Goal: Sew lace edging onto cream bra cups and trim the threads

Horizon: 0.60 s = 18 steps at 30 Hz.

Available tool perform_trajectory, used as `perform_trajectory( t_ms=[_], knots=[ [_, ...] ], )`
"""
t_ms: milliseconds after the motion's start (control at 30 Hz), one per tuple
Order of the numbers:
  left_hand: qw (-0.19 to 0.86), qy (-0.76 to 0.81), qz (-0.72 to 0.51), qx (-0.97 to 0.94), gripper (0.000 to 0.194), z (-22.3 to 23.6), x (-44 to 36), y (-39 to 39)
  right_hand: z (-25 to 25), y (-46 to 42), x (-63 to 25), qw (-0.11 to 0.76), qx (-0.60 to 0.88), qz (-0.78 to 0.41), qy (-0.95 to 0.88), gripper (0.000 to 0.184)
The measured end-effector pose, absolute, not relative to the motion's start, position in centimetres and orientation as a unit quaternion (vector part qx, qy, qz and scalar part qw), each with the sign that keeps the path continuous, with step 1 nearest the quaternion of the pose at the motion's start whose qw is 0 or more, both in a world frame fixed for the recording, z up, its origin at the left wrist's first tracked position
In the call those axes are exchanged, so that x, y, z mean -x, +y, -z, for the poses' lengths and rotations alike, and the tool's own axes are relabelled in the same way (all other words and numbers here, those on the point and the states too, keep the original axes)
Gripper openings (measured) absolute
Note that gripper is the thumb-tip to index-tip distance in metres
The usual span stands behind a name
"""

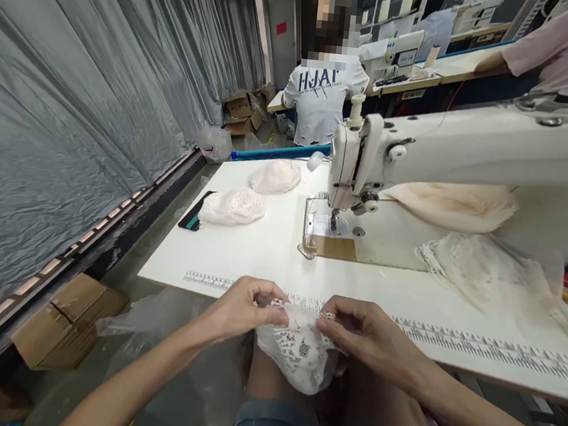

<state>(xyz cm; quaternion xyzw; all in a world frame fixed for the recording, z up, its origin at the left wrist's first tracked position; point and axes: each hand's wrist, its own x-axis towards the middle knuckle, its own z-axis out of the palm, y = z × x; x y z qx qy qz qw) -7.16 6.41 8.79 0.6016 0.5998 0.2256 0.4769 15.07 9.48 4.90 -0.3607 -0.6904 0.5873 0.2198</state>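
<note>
A piece of white lace fabric hangs between my two hands over the front edge of the table, above my lap. My left hand pinches its upper left edge between thumb and fingers. At the upper right edge, my right hand grips it the same way. Behind the lace stands a white sewing machine, its presser foot over the metal needle plate. Both hands are apart from the machine.
Two pale lace bundles lie on the white table, one on a dark phone-like object. Cream fabric and sheer lace rest at right. A cardboard box sits on the floor. A co-worker sits ahead.
</note>
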Motion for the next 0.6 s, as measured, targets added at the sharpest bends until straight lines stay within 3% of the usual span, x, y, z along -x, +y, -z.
perform_trajectory(
  t_ms=[133, 367, 500, 600],
  knots=[
    [0.468, 0.558, -0.209, -0.652, 0.023, -10.4, 7.1, 13.8, -5.0, 13.4, -14.2, 0.232, 0.375, -0.536, -0.72, 0.026],
    [0.403, 0.49, -0.072, -0.769, 0.016, -8.7, 3.5, 26.3, -4.0, 19.8, -16.9, 0.198, 0.464, -0.268, -0.821, 0.006],
    [0.401, 0.473, -0.044, -0.783, 0.014, -7.6, 2.3, 28.0, -3.9, 20.6, -18.8, 0.217, 0.358, -0.072, -0.905, 0.031],
    [0.388, 0.475, -0.013, -0.79, 0.015, -7.7, 2.0, 28.5, -3.2, 20.9, -18.9, 0.238, 0.262, -0.02, -0.935, 0.037]
  ],
)
